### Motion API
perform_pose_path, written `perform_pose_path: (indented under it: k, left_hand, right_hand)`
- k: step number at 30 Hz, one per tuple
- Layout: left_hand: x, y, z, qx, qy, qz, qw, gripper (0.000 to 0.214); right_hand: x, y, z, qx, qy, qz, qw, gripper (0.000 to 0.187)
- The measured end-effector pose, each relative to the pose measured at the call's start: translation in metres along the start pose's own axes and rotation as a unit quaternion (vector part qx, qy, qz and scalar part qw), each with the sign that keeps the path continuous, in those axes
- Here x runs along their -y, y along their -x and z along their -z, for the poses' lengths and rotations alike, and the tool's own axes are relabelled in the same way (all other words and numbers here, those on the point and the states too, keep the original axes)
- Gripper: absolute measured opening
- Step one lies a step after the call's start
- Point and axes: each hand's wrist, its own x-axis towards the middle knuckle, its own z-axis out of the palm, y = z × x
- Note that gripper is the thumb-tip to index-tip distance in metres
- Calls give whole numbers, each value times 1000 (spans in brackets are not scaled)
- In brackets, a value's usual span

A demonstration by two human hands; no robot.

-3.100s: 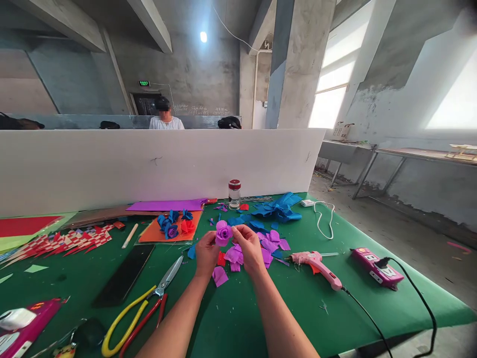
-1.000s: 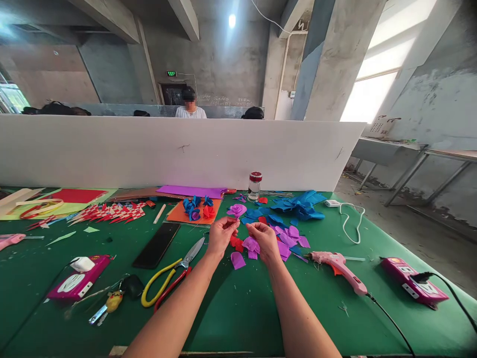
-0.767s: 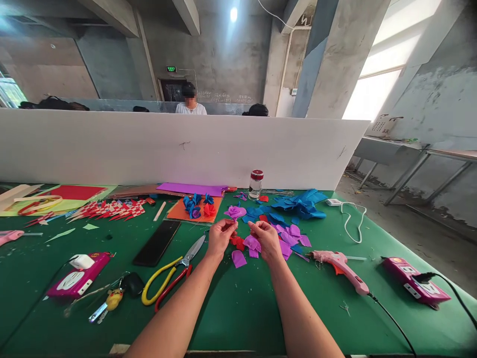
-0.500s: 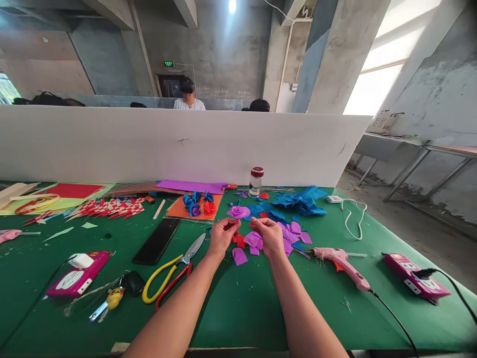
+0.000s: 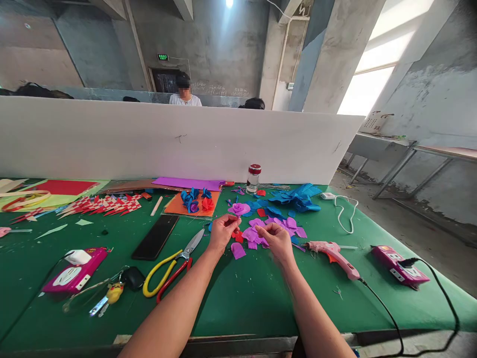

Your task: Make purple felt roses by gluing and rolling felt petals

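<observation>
At far left, one pink glue gun (image 5: 4, 231) is cut off by the frame; rightward lie one phone (image 5: 155, 237) and one pair of scissors (image 5: 193, 243). The left hand (image 5: 223, 231), thumb and fingers pinched together, grips one purple rose (image 5: 239, 209) by its base (hidden behind the fingertips) above the table. Purple petals (image 5: 252, 235), overlapping and uncountable, lie near the right hand (image 5: 278, 238), its fingertips drawn together; whether it holds anything cannot be told. One further glue gun (image 5: 337, 256) lies rightmost.
</observation>
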Motion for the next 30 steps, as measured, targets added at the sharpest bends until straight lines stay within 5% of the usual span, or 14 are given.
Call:
perform_pose_path:
  k: [5,8,13,30]
  left_hand:
    - [-5,-4,3,-27,8,-29,999,23]
    - [-7,-11,7,-51,24,-41,998,23]
    - [-6,-15,7,-65,17,-29,997,25]
    - [-5,-16,8,-58,23,-43,997,23]
  right_hand:
    - [4,3,34,-42,180,119,976,33]
    - [8,0,57,-63,248,126,959,33]
    - [16,-4,84,-15,283,134,950,25]
    - [21,-3,82,-91,313,136,936,43]
